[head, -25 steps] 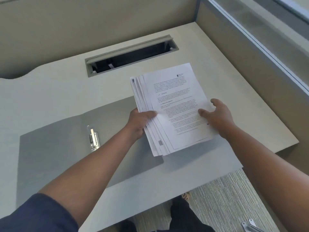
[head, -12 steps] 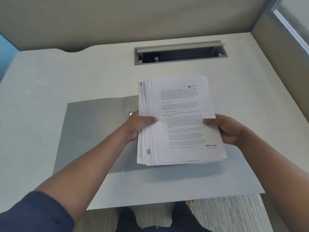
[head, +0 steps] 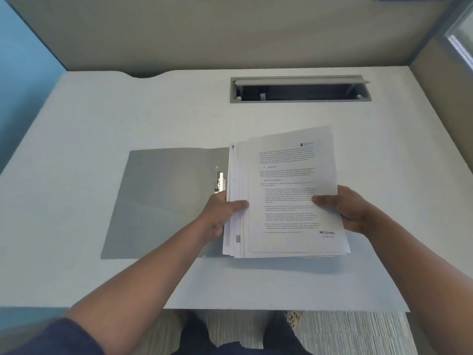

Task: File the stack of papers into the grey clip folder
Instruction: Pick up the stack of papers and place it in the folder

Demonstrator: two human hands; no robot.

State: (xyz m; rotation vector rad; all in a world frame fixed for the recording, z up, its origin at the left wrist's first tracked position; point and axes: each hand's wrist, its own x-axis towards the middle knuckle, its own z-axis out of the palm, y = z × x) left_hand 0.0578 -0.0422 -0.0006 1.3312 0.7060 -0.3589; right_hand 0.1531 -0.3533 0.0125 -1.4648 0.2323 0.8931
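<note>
The stack of papers [head: 284, 190] is held above the desk, printed side up, its sheets fanned slightly at the left edge. My left hand [head: 222, 211] grips the stack's left edge, thumb on top. My right hand [head: 343, 208] grips the right edge, thumb on the top sheet. The grey clip folder [head: 166, 201] lies open on the desk under and left of the papers. Its metal clip [head: 219, 179] shows at the spine, just left of the stack. The folder's right half is hidden by the papers.
The white desk [head: 128, 111] has a grey cable slot [head: 300, 88] with its lid up at the back. Beige partitions close off the back and right, a blue one the left. The desk's front edge runs near my legs, with striped carpet below.
The camera view has swung so the desk sits square. Both hands turned the stack upright and carried it over the folder's right half, next to the clip.
</note>
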